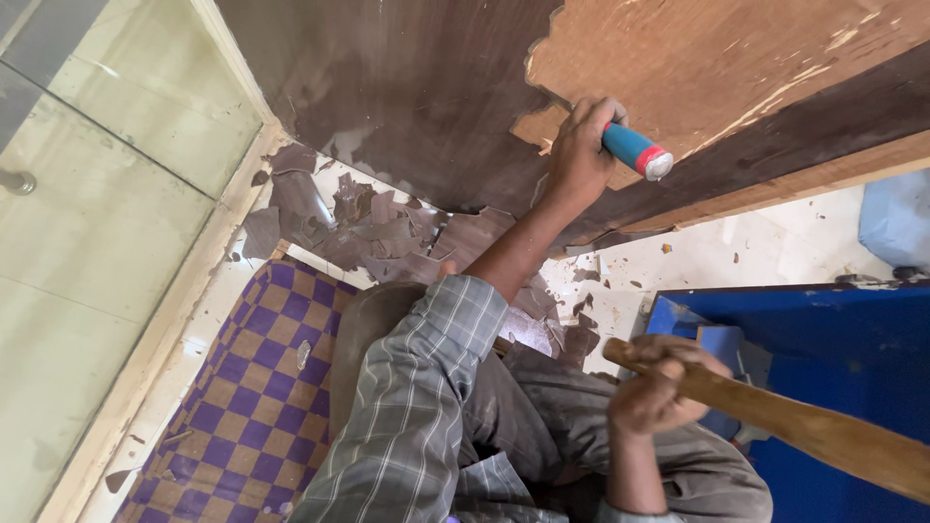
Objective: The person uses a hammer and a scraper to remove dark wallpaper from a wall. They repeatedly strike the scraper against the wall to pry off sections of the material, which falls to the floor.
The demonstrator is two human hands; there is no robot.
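Nearest to me, the right hand (651, 395) was clamped round the wooden handle (804, 426) of a striking tool whose head ran out of view, held low over the lap and well apart from the work. Farther out, the left hand (579, 155) was closed tight on a chisel with a blue and red grip (635, 151), its blade hidden behind the fingers and pressed against the wooden panel (736, 68) at the ragged edge where the dark laminate (417, 87) gave way to bare brown board. To my eye the step would go best with the blade kept flat and low under the lifted skin, the blows light and square on the grip's cap, so the sheet peeled rather than the board gouging. Beneath the panel lay a heap of torn dark flakes (358, 218) on the pale floor (765, 247), just beside a purple and tan chequered mat (257, 387). A blue board (843, 358) stood at the right, and glazed panes in a pale wooden frame (165, 320) closed the room on the left.
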